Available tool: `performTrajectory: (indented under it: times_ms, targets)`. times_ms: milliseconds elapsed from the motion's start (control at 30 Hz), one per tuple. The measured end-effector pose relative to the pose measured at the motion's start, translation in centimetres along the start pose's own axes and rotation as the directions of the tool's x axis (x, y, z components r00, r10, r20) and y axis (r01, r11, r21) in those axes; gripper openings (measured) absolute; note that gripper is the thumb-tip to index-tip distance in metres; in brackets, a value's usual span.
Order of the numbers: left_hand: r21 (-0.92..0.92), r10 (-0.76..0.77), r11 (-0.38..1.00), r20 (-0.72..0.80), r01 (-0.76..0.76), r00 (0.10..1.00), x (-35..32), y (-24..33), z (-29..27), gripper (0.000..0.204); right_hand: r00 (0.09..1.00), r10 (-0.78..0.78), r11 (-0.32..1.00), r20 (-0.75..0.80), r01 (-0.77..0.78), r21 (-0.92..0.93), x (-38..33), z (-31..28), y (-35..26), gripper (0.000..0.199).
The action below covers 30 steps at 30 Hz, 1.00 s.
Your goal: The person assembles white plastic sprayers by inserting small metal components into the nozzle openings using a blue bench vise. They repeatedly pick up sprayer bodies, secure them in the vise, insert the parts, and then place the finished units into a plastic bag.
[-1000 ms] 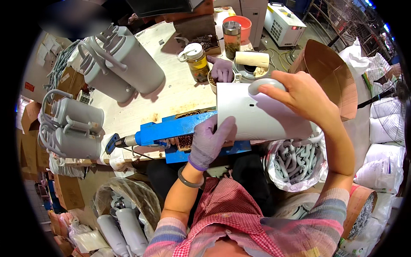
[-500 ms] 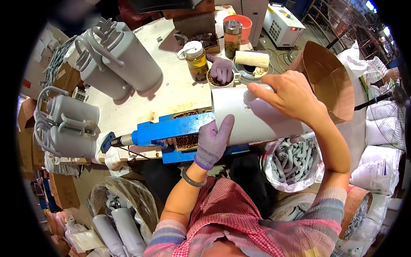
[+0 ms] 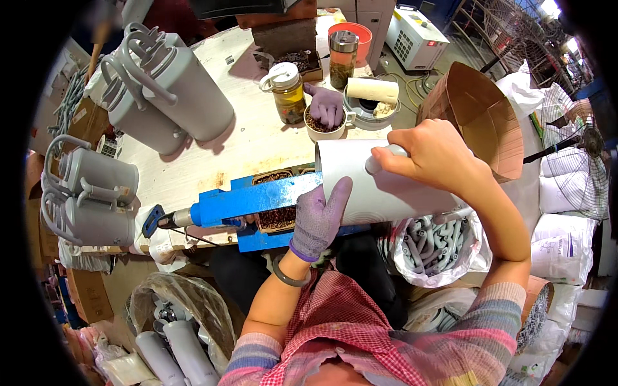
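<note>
A light grey jug body [image 3: 360, 193] lies on its side, its open end fitted over the arm of a blue metal fixture [image 3: 257, 201]. My left hand [image 3: 317, 219], in a purple-grey glove, holds the body near its open end, thumb along the wall and fingers partly hidden. Bare, my right hand [image 3: 434, 151] is closed round a grey handle [image 3: 378, 162], with the handle's end against the side of the body. Small brown screws [image 3: 273, 220] fill boxes beside and below the fixture's arm.
Finished-looking grey jugs [image 3: 187, 90] stand on the white table at left. A purple glove [image 3: 326, 106] rests in a cup of screws [image 3: 325, 134], beside a drink jar [image 3: 287, 96]. A bag of grey handles [image 3: 438, 251] is below right; an opened carton [image 3: 479, 122] stands behind it.
The right hand has lowered the handle onto the jug body, covering the small stud that showed there. The left hand keeps its hold. The whole view has shifted slightly.
</note>
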<state>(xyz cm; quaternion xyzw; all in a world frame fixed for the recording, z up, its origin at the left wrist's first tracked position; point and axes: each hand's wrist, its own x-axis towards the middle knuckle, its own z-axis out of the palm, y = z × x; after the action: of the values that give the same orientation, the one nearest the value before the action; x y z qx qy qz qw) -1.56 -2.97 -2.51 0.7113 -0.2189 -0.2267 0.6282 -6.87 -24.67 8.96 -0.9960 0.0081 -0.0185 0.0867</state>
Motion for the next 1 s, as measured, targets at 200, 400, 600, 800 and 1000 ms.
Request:
performTrajectory:
  times_ms: [200, 400, 600, 800, 1000]
  targets:
    - [-0.089, -0.093, 0.991, 0.062, 0.098, 0.994, 0.1, -0.1, -0.1, 0.041, 0.999, -0.036, 0.999, -0.013, 0.036, -0.033, 0.0, 0.1, -0.2, 0.056]
    - [-0.082, -0.045, 0.995, 0.093, 0.052, 0.995, 0.2, 0.1, -0.2, 0.042, 0.999, -0.031, 0.999, -0.022, 0.030, -0.029, -0.1, 0.3, -0.2, 0.052]
    - [-0.074, -0.001, 0.997, 0.073, 0.006, 0.997, 0.2, -0.1, 0.0, 0.042, 0.999, -0.023, 0.999, -0.034, 0.022, -0.035, -0.2, 0.6, -0.2, 0.052]
    - [-0.108, 0.015, 0.994, 0.021, -0.013, 1.000, 0.2, -0.8, 0.3, 0.045, 0.999, 0.027, 0.995, 0.046, -0.022, -0.094, -0.1, 0.6, -0.2, 0.058]
    - [-0.155, 0.001, 0.988, -0.021, -0.004, 1.000, 0.8, -1.9, 0.8, 0.048, 1.000, 0.024, 0.996, -0.007, -0.024, -0.080, -0.6, 0.9, -0.7, 0.059]
